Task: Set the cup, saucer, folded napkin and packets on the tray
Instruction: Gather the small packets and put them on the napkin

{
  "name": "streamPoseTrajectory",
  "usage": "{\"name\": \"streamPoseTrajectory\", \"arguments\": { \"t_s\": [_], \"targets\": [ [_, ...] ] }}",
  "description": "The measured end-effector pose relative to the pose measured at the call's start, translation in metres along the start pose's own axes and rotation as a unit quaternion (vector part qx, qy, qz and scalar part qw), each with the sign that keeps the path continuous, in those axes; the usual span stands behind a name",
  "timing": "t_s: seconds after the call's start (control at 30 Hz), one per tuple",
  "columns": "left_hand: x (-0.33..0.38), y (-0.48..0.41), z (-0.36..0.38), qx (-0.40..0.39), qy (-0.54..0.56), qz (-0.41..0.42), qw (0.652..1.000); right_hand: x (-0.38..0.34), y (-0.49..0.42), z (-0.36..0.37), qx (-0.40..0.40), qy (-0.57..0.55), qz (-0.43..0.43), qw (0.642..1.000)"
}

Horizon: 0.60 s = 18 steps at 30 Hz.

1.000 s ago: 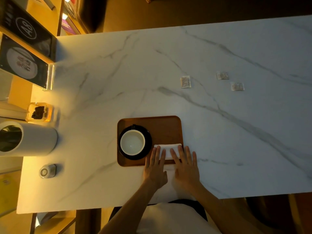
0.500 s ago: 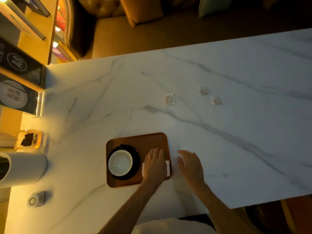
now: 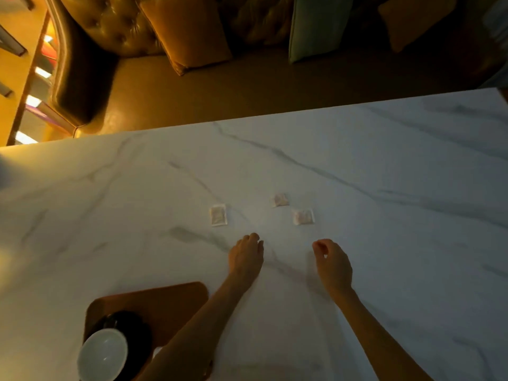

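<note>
Head view looks down on a big white marble table (image 3: 384, 174) with grey lines running through it. Past its far edge sits a brown leather sofa (image 3: 90, 59) with an orange cushion (image 3: 189, 31) and a pale green cushion (image 3: 316, 26). Warm yellow light comes from the left.

Three small packets lie flat on the table, apart from each other: the left packet (image 3: 218, 218), the far packet (image 3: 280, 199) and the right packet (image 3: 303, 216). The left hand (image 3: 246, 257) is stretched out flat and empty, near the left packet but not touching it. The right hand (image 3: 334, 266) has its fingers curled loosely, holds nothing, and is near the right packet.

At the bottom left is the brown tray (image 3: 165, 303). The white cup (image 3: 103, 354) sits on the dark saucer (image 3: 137, 331) on the tray. The left forearm covers the tray's right side, so only a tiny white bit of the napkin (image 3: 157, 351) shows. The cup and tray are cut off by the bottom edge. The writing on the packets is too blurry to read.

Lots of bare table lies to the right and beyond the packets.
</note>
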State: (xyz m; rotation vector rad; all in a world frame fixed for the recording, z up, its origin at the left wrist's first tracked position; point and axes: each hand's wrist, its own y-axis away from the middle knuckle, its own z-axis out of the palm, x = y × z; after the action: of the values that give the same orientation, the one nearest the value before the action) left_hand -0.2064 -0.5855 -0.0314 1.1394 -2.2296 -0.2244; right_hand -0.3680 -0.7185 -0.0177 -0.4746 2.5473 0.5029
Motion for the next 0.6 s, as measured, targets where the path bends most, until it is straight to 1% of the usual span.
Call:
{"name": "streamPoseTrajectory", "arguments": {
  "t_s": [0.1, 0.17, 0.33, 0.43, 0.5, 0.6],
  "targets": [
    [0.034, -0.035, 0.007, -0.012, 0.017, 0.008, 1.0, -0.002, -0.047, 0.0, -0.013, 0.007, 0.003, 1.0],
    [0.057, -0.057, 0.011, -0.026, 0.015, 0.03, 0.999, -0.006, -0.076, 0.003, -0.02, 0.013, 0.013, 1.0],
    [0.102, -0.1, 0.024, -0.06, -0.048, 0.114, 0.991, -0.012, -0.118, 0.021, -0.065, 0.038, 0.085, 0.994],
    [0.116, -0.115, 0.036, -0.081, -0.096, 0.138, 0.982, -0.01, -0.123, 0.032, -0.065, 0.042, 0.104, 0.992],
    [0.118, -0.122, 0.045, -0.078, -0.119, 0.144, 0.979, -0.009, -0.126, 0.036, -0.059, 0.029, 0.113, 0.991],
    [0.116, -0.127, 0.051, -0.074, -0.107, 0.14, 0.982, -0.006, -0.131, 0.037, -0.062, -0.034, 0.104, 0.992]
  ]
}}
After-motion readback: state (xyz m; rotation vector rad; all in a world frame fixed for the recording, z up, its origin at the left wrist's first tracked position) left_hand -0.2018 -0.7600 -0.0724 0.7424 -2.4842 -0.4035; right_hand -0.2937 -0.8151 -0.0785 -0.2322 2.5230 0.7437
